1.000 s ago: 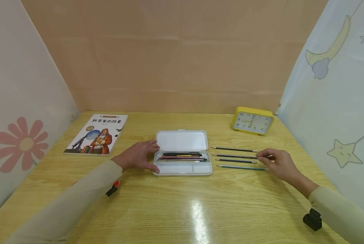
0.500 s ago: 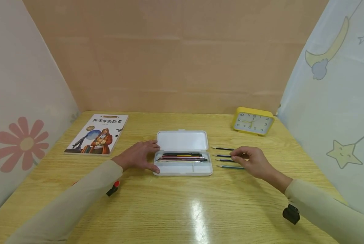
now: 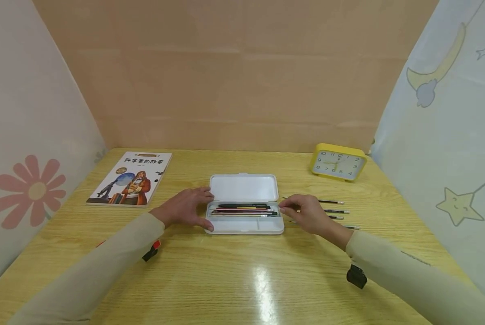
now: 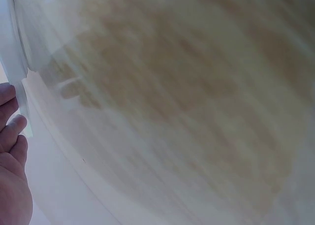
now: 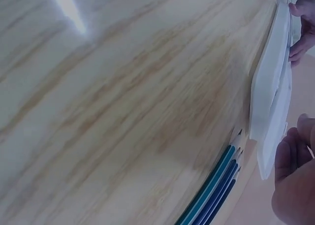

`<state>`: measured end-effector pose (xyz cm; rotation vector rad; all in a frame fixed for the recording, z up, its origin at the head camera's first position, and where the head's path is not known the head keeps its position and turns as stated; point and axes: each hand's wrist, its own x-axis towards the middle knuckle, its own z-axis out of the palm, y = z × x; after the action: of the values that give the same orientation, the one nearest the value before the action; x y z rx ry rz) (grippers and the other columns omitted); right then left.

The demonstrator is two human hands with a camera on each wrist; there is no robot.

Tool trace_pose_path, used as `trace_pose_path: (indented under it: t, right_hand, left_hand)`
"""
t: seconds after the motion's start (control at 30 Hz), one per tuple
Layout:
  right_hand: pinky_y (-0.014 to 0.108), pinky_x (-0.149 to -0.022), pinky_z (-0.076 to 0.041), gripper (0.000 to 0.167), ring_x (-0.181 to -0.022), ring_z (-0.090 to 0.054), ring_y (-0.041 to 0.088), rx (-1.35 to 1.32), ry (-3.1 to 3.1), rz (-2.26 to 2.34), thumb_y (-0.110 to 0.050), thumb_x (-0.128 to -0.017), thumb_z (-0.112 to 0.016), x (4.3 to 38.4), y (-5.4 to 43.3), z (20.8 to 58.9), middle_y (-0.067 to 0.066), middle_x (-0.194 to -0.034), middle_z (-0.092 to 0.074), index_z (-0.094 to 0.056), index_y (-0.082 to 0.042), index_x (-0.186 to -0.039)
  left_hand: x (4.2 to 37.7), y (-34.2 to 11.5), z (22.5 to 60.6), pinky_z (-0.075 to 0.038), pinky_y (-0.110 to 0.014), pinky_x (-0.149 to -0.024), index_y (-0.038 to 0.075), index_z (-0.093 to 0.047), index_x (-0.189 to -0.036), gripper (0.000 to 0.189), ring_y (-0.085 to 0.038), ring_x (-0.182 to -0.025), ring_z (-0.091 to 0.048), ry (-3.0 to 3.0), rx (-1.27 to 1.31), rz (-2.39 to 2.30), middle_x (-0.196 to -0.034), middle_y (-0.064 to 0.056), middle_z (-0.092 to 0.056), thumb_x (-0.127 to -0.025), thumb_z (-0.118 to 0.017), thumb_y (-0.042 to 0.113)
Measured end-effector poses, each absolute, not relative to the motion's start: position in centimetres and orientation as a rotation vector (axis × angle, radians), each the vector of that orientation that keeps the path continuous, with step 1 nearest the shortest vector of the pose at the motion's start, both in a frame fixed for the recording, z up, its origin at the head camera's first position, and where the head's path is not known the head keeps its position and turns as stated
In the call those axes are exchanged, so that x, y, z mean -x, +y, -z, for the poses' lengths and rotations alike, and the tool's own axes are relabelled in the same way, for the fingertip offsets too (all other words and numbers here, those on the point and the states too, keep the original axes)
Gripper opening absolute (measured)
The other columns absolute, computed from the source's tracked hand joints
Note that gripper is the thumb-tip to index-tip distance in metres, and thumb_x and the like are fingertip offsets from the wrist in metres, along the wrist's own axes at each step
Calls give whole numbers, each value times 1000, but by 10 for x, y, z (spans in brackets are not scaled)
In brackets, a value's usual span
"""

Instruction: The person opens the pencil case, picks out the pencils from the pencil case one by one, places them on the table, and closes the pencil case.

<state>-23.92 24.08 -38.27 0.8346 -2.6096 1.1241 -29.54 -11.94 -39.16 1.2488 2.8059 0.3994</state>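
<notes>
A white pencil case (image 3: pixel 230 225) lies with its lid (image 3: pixel 243 187) folded back, several pens and pencils (image 3: pixel 242 210) in its rear compartment. My left hand (image 3: pixel 187 207) holds the case's left end, thumb at the front corner and fingers by the hinge. In the left wrist view, the left fingers (image 4: pixel 15 131) lie along its edge. My right hand (image 3: pixel 305 212) is just right of the case, fingers loosely bent and fingertips right at its right rim. Nothing shows between them. Several pencils (image 3: pixel 329 201) lie side by side beneath and beyond this hand, partly hidden by it.
A yellow clock (image 3: pixel 338 162) stands at the back right of the wooden table (image 3: pixel 210 280). At the back left lies a book (image 3: pixel 130 178) with an illustrated cover. Printed cloth walls rise on both sides, with a brown backdrop behind.
My right hand has moved left from the pencils' far ends, over them, to the case's right rim. The pencils stay in place. My left hand has kept its hold on the case.
</notes>
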Motion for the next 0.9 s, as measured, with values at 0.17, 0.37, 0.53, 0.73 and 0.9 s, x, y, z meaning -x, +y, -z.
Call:
trace_pose_path:
  t: [0.17, 0.37, 0.53, 0.73, 0.9]
  right_hand:
    - [27, -63, -52, 5, -74, -63, 14, -842, -2635, -1102, 2, -85, -69, 246, 232, 385, 8, -85, -68, -71, 3, -89]
    - [29, -63, -51, 4, -73, -61, 14, -843, -2691, -1005, 3, -82, -69, 250, 223, 386, 7, -84, -69, -73, 2, -85]
    - [29, -63, -50, 5, -73, -59, 11, -822, -2767, -892, 0, -83, -70, 252, 218, 384, 4, -82, -69, -74, -1, -85]
    - [28, -62, -50, 7, -70, -59, 9, -865, -2808, -806, 0, -83, -69, 255, 216, 382, -1, -79, -68, -74, -5, -85]
    - [28, -62, -50, 9, -70, -60, 9, -906, -2829, -750, 3, -82, -69, 257, 214, 382, 0, -78, -68, -74, -5, -82]
  left_hand:
    - [296, -120, 392, -33, -49, -103, 1, -59, -128, 98, -31, -131, -37, 2802, -1247, -396, -134, -11, -52, -65, -62, 77]
    - [296, -119, 392, -32, -49, -103, 1, -58, -129, 99, -31, -132, -37, 2807, -1235, -386, -134, -12, -52, -65, -63, 76]
    - [297, -119, 391, -32, -48, -103, 1, -58, -129, 99, -30, -132, -37, 2808, -1239, -374, -134, -11, -52, -65, -62, 77]
    - [297, -119, 391, -32, -48, -104, 2, -58, -129, 99, -29, -132, -37, 2806, -1226, -373, -134, -10, -53, -64, -62, 77]
    - [296, -119, 391, -33, -47, -103, 1, -59, -128, 98, -29, -131, -38, 2804, -1241, -385, -132, -10, -54, -64, -64, 76]
